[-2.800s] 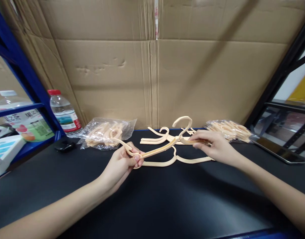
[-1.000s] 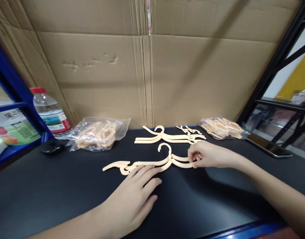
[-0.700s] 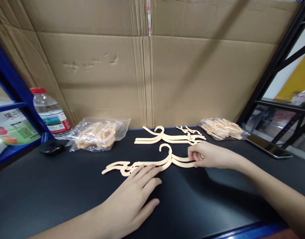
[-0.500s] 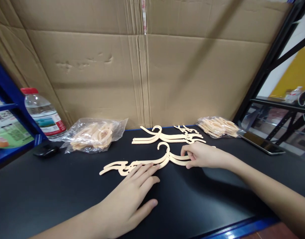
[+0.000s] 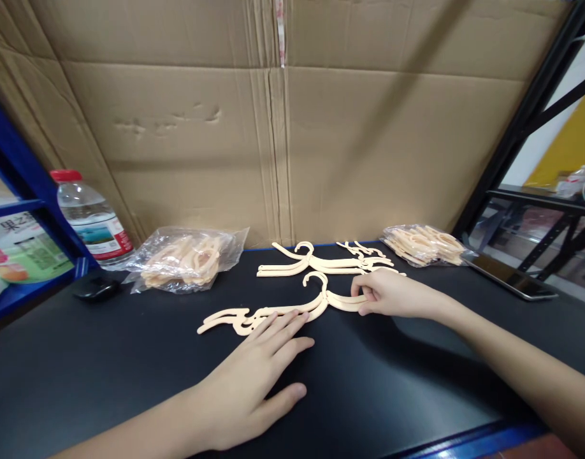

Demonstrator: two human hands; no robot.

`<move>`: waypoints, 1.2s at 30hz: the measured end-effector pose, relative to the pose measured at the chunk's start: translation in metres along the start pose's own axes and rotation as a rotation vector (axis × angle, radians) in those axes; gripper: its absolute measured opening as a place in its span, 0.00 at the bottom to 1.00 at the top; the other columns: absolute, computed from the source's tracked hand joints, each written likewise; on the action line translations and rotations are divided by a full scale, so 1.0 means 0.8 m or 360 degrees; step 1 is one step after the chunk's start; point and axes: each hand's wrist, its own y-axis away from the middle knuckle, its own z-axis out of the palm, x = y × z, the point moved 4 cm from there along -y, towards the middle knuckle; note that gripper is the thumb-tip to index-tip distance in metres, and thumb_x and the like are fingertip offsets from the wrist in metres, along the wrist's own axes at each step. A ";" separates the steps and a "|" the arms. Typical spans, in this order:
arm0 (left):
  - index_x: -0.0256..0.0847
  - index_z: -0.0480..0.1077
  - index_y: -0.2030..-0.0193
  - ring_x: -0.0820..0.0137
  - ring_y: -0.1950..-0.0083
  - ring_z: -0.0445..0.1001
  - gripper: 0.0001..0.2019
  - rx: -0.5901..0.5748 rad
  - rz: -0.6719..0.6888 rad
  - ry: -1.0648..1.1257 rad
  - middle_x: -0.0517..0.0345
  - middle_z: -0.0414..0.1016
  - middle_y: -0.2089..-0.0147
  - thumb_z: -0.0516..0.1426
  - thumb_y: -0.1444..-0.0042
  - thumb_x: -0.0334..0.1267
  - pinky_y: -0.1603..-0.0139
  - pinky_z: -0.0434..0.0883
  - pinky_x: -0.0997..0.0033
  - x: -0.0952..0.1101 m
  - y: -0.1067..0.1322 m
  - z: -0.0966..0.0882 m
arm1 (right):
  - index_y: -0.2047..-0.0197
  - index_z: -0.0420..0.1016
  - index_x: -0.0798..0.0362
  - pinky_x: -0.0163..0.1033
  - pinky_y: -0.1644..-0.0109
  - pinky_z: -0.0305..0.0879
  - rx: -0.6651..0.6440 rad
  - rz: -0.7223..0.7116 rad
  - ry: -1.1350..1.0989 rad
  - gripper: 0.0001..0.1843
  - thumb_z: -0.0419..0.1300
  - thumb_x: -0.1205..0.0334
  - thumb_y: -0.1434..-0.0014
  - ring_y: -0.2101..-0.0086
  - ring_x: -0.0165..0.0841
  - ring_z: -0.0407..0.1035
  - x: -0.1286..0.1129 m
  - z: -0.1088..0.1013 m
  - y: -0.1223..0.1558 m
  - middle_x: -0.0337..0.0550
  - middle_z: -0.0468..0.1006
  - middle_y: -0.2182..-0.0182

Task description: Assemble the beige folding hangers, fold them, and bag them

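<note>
Two cream plastic hangers (image 5: 292,309) lie stacked flat on the black table (image 5: 106,363), hooks pointing away from me. My left hand (image 5: 254,376) rests flat on the table, fingers stretched out, with the fingertips touching the hangers' left arm. My right hand (image 5: 390,293) is closed around the hangers' right arm, pinching it between thumb and fingers. A second flat stack of the same hangers (image 5: 321,262) lies just behind, near the cardboard.
A clear bag of cream hanger parts (image 5: 187,258) lies at back left, another bag (image 5: 424,244) at back right. A water bottle (image 5: 92,217) and a small black object (image 5: 94,288) are at left. A dark tablet (image 5: 512,277) lies at right. Cardboard wall (image 5: 283,127) behind.
Earlier both hands held a hanger raised above the table. It now lies flat on the other one; my left hand has let go and lies flat, my right hand still grips the right arm.
</note>
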 end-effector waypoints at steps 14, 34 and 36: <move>0.44 0.56 0.34 0.53 0.29 0.46 0.26 -0.0184 -0.0021 0.0011 0.48 0.50 0.30 0.53 0.38 0.42 0.34 0.50 0.40 -0.003 -0.001 -0.003 | 0.68 0.73 0.52 0.34 0.73 0.51 0.0005 0.0000 0.0040 0.06 0.62 0.60 0.50 0.76 0.30 0.65 0.002 0.002 -0.001 0.35 0.72 0.78; 0.46 0.59 0.36 0.55 0.32 0.54 0.23 0.0069 -0.0019 -0.0060 0.50 0.58 0.33 0.53 0.39 0.40 0.33 0.51 0.41 -0.007 0.001 0.005 | 0.61 0.76 0.55 0.34 0.67 0.67 0.0482 0.0579 -0.0116 0.11 0.57 0.64 0.47 0.70 0.34 0.74 0.141 -0.090 -0.015 0.43 0.80 0.72; 0.46 0.60 0.37 0.55 0.32 0.54 0.23 0.0087 -0.0004 -0.0060 0.50 0.59 0.33 0.53 0.39 0.39 0.33 0.50 0.41 -0.006 0.001 0.004 | 0.62 0.77 0.56 0.33 0.71 0.66 0.0449 0.0644 -0.0086 0.11 0.57 0.65 0.48 0.74 0.33 0.73 0.148 -0.087 -0.023 0.42 0.79 0.76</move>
